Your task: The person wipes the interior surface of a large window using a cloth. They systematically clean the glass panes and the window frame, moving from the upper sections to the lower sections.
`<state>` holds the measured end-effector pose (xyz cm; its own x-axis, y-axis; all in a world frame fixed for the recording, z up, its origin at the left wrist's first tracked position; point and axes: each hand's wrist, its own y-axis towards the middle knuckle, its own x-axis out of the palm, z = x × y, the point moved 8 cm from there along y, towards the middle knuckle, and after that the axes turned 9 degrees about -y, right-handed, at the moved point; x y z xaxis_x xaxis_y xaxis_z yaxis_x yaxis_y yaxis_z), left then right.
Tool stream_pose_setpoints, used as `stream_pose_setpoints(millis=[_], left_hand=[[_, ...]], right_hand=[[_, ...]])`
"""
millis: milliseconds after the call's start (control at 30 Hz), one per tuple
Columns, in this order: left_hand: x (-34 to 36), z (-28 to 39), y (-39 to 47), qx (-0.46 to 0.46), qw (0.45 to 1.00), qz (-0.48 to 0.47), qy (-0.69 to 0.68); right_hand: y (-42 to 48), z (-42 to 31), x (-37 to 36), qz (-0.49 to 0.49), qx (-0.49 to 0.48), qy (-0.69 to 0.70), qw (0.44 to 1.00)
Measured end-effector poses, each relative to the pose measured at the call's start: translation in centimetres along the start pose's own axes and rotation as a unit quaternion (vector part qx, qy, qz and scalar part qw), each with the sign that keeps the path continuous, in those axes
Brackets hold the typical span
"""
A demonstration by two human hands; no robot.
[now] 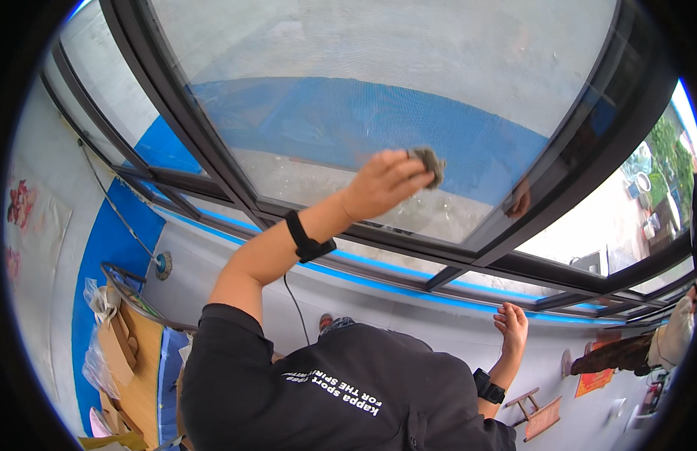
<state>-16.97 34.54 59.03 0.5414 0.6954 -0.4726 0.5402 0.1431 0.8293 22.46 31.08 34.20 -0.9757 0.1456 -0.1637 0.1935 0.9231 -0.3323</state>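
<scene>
My left hand (387, 183) is shut on a crumpled grey-green cloth (430, 166). The cloth is against or very close to a large window pane (348, 113) in a dark metal frame, low in the pane and right of its middle. Through the glass show a grey surface and a wide blue band. My right hand (512, 326) hangs lower on the right, just below the window's bottom rail (416, 242). Its fingers are slightly bent and apart, and it holds nothing. Black bands with small devices circle both wrists.
On the left, a long-handled brush (164, 265) leans beside a folding chair frame (128, 299). A table (142, 372) bears cardboard and plastic bags. At the right are a small wooden stool (534, 414) and another person's leg (611, 358). A black cable (295, 307) hangs near me.
</scene>
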Motion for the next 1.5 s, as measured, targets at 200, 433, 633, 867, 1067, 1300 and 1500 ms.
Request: stream_pose_setpoints(millis=[200, 433, 633, 867, 1067, 1300, 1500], left_hand=[[6.7, 4.5, -9.5, 0.054, 0.989, -0.128, -0.053], [9.0, 5.2, -17.8, 0.073, 0.962, -0.256, -0.068], [1.2, 0.9, -8.8, 0.034, 0.986, -0.156, -0.039], [-8.6, -4.9, 5.0, 0.001, 0.992, 0.083, 0.099], [-6.2, -3.5, 7.8, -0.016, 0.987, 0.148, 0.066], [4.2, 3.5, 2.6, 0.046, 0.998, -0.023, -0.028], [11.0, 7.8, -6.5, 0.075, 0.983, -0.154, -0.072]], right_hand=[[0.0, -0.4, 1.3, -0.023, 0.002, -0.026, 0.999], [0.5, -1.2, 1.8, -0.039, -0.009, -0.033, 0.999], [0.7, -0.6, 1.4, -0.038, -0.004, -0.020, 0.999], [0.8, 0.6, 0.1, -0.019, 0.002, 0.000, 1.000], [0.5, 0.6, -0.7, -0.006, -0.003, 0.006, 1.000], [-0.4, 1.5, -1.1, 0.008, 0.015, 0.007, 1.000], [-1.7, 2.6, -1.7, 0.022, 0.030, 0.009, 0.999]])
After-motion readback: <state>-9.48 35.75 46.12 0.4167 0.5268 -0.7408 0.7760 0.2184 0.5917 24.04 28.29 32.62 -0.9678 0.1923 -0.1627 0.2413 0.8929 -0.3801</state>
